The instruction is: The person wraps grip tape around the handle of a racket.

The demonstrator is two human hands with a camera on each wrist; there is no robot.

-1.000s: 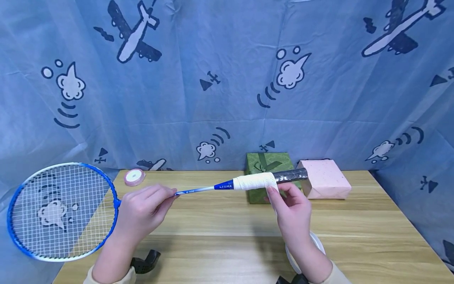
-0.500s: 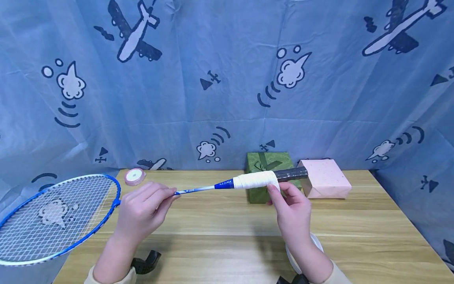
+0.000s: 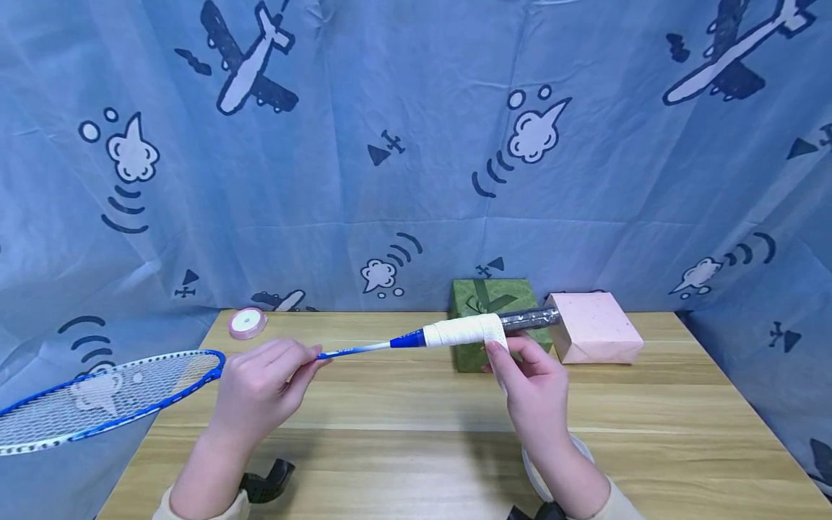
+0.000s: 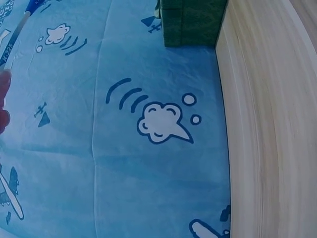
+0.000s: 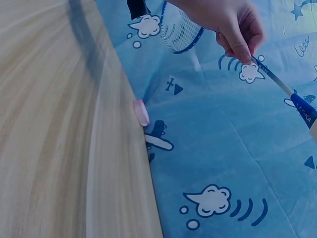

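A blue and white badminton racket is held level above the table, its strung head at the left. My left hand pinches the shaft between thumb and fingers. White grip tape is wound round part of the handle; beyond it the black handle end is bare. My right hand pinches the tape's loose strip just under the handle. In the right wrist view the left hand shows on the shaft; the left wrist view catches only fingertips at its edge.
On the wooden table, a green box with a bow and a pink box stand at the back right. A pink ribbon roll lies back left. A white ring-shaped object is partly hidden under the right forearm. A blue patterned curtain hangs behind.
The racket has turned about its shaft, its head going from nearly face-on to almost edge-on. Both hands keep nearly the same places, and the tape strip stays in the right fingers.
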